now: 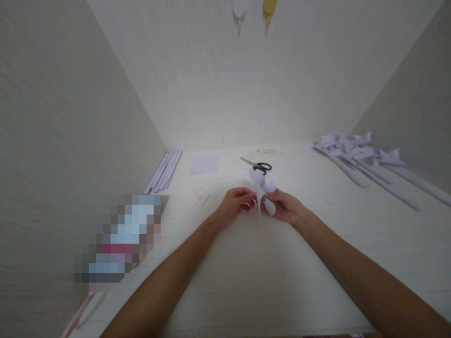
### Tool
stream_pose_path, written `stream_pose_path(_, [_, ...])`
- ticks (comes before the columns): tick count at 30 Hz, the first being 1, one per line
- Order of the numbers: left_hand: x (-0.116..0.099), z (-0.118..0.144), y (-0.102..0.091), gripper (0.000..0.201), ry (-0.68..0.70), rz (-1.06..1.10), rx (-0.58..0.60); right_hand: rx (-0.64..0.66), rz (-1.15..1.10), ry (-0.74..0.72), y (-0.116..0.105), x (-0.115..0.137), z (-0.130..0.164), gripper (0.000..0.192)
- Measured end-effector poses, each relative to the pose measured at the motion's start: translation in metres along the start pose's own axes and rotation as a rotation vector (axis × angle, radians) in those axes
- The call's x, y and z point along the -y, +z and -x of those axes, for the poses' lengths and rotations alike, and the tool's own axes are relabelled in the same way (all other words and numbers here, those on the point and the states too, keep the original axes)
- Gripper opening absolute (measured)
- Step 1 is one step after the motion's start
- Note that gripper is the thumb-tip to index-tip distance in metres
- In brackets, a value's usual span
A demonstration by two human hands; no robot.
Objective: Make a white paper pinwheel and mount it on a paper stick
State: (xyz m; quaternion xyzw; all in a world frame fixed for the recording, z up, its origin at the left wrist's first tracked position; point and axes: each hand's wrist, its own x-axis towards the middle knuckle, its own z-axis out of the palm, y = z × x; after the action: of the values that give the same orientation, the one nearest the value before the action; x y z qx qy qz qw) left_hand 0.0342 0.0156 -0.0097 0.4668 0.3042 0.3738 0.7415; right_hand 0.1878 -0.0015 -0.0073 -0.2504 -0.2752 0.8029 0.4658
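Note:
Both my hands meet over the middle of the pale table and hold one folded piece of light purple paper, curled into petal-like flaps. My left hand pinches its left side with fingertips. My right hand grips its lower right part. Just beyond the paper lie black-handled scissors.
A flat purple paper square lies at the back left. Rolled paper sticks rest along the left wall. Several finished paper pinwheels on sticks lie at the right. A blurred-out object sits at the left. Two items hang on the back wall.

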Motion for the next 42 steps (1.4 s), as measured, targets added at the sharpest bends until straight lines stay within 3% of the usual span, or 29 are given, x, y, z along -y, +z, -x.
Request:
stream_pose_path(15, [-0.001,-0.002,0.003,0.024,0.060,0.145,-0.160,-0.075,-0.040,-0.051,0.001,0.000,0.001,0.022])
stream_pose_path(22, [0.005,-0.002,0.003,0.036,0.046,-0.051,-0.112,-0.103,-0.041,-0.051,-0.003,0.000,-0.001,0.018])
stream_pose_path(26, [0.000,-0.001,-0.003,0.031,0.050,-0.199,-0.142,-0.120,-0.045,-0.060,-0.002,0.000,-0.002,0.017])
stream_pose_path(30, [-0.028,-0.002,-0.027,0.027,0.134,-0.482,-0.296,-0.137,-0.051,-0.044,0.002,0.001,-0.002,0.016])
stream_pose_path(35, [-0.093,-0.011,-0.075,0.017,0.188,-0.754,-0.544,-0.128,-0.047,-0.056,0.002,0.002,-0.002,0.013])
stream_pose_path(39, [-0.137,-0.016,-0.122,0.016,0.127,-1.082,-0.749,-0.079,-0.023,-0.082,0.002,0.003,-0.002,0.014])
stream_pose_path(42, [-0.149,-0.014,-0.154,0.011,0.011,-1.329,-0.854,-0.067,-0.015,-0.092,0.004,0.003,-0.003,0.014])
